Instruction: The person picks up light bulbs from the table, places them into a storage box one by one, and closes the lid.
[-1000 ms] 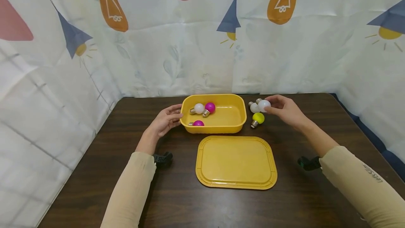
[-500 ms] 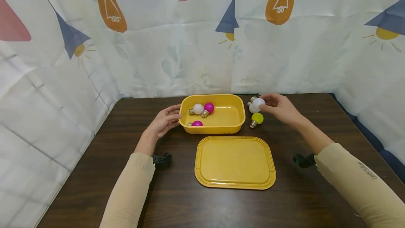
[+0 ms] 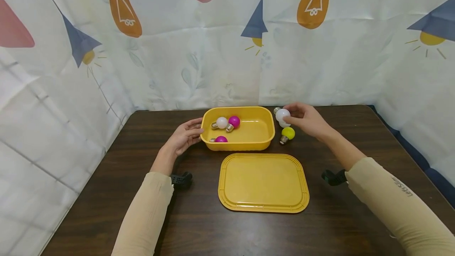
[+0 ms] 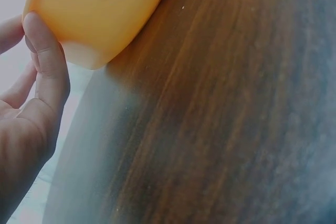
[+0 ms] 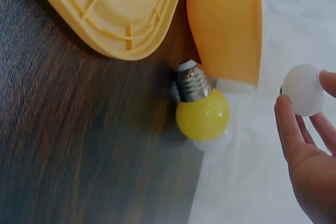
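My left hand (image 3: 185,135) touches the left end of a yellow plastic bin (image 3: 271,129) with thumb and fingertips; its thumb lies against the rim in the left wrist view. Inside the bin lie a white light bulb (image 3: 222,122) and two magenta bulbs (image 3: 234,121). By the bin's right end, my right hand (image 3: 306,119) pinches a white light bulb (image 5: 303,89) between thumb and fingers, raised off the table, its metal base pointing to the far left in the head view. Below it another white bulb (image 3: 284,124) is partly hidden. A yellow bulb (image 5: 203,114) lies just nearer.
A flat yellow lid (image 3: 264,183) with a raised rim lies in front of the bin on the dark wooden table (image 3: 199,224). A white patterned curtain (image 3: 160,70) hangs behind the table's far edge and at both sides.
My right hand has moved left with the white bulb, from above the loose bulbs toward the bin's right end. My left hand has stayed at the bin's left end.
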### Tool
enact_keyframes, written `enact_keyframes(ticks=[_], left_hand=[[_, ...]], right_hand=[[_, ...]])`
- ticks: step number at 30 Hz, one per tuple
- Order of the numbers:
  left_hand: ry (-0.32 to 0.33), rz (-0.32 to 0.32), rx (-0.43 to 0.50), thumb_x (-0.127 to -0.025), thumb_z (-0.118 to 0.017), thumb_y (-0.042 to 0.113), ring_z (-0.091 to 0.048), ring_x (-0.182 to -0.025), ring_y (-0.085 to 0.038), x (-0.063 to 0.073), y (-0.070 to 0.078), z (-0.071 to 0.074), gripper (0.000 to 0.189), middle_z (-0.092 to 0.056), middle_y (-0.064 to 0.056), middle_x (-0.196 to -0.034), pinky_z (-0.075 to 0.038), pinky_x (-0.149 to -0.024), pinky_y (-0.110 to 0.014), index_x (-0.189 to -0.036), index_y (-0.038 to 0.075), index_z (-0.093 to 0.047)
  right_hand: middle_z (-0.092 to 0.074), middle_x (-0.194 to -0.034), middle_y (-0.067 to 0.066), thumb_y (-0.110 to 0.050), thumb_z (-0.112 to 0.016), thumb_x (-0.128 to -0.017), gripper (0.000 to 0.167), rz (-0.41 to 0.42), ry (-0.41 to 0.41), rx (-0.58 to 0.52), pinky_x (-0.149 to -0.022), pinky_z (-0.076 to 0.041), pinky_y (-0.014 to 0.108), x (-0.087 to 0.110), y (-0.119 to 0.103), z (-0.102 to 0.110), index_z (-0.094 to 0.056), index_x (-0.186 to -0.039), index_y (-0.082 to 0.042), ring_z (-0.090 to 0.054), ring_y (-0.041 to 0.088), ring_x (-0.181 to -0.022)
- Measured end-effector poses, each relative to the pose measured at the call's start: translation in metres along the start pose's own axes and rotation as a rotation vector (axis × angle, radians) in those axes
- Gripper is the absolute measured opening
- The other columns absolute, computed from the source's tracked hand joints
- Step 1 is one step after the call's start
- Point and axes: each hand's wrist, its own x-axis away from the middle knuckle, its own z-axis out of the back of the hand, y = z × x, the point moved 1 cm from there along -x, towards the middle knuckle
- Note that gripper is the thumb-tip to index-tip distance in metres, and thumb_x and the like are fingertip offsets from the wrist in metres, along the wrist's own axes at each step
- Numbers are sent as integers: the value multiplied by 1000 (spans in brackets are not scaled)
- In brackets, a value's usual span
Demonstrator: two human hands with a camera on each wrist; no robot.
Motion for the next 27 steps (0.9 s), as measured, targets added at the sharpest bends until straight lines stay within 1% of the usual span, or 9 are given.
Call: enact_keyframes(ticks=[3, 5, 10, 15, 20, 24, 27], left_hand=[[2, 1, -1, -104, -61, 4, -69, -98, -19, 0, 0, 0, 59, -51, -21, -140, -58, -79, -26, -158, 6, -36], [1, 1, -2, -104, -61, 4, -68, -98, -18, 0, 0, 0, 59, -50, -21, -141, -58, -80, -26, -158, 6, -36], [0, 1, 5, -104, -61, 4, -68, -99, -18, 0, -1, 1, 60, -49, -21, -143, -58, -80, -26, -158, 6, -36], [-6, -5, 10, -104, -60, 4, -68, -99, -18, 0, -2, 1, 59, -50, -21, -141, -58, -80, -26, -158, 5, -35], [-6, -7, 7, -104, -60, 4, -69, -99, -18, 0, -2, 0, 60, -52, -20, -139, -58, -81, -26, -158, 5, -34], [-1, -4, 9, -104, -60, 3, -69, -101, -19, -1, -1, 1, 60, -52, -21, -141, -58, -81, -26, -158, 4, -34], [-2, -1, 11, -104, -59, 3, -69, -102, -20, -2, -1, 0, 60, -50, -22, -143, -58, -81, -27, -159, 4, -34]], right_hand=[[-55, -139, 18, -27, -68, -102, 54, 1, -9, -11, -99, -50, 49, -2, -2, -4, -50, -145, 0, -56, 32, -124], [-56, -138, 18, -26, -68, -102, 52, 5, -10, -20, -100, -50, 52, -3, -2, -6, -51, -144, 0, -57, 32, -123], [-58, -135, 17, -27, -69, -102, 49, 21, 1, -22, -99, -49, 56, -7, -5, -10, -54, -141, -1, -58, 32, -121], [-57, -135, 18, -27, -68, -102, 49, 23, -22, -27, -101, -48, 58, -10, -5, -13, -53, -140, -1, -57, 32, -123], [-57, -137, 17, -29, -68, -102, 50, 13, -21, -21, -101, -48, 56, -12, -5, -14, -53, -141, -2, -56, 32, -126], [-57, -137, 16, -31, -68, -102, 51, 9, -24, -20, -102, -47, 57, -14, -7, -15, -53, -142, -3, -55, 32, -126], [-56, -138, 17, -29, -68, -102, 51, 14, -40, -36, -102, -46, 57, -14, -8, -16, -52, -143, -2, -55, 33, -126]])
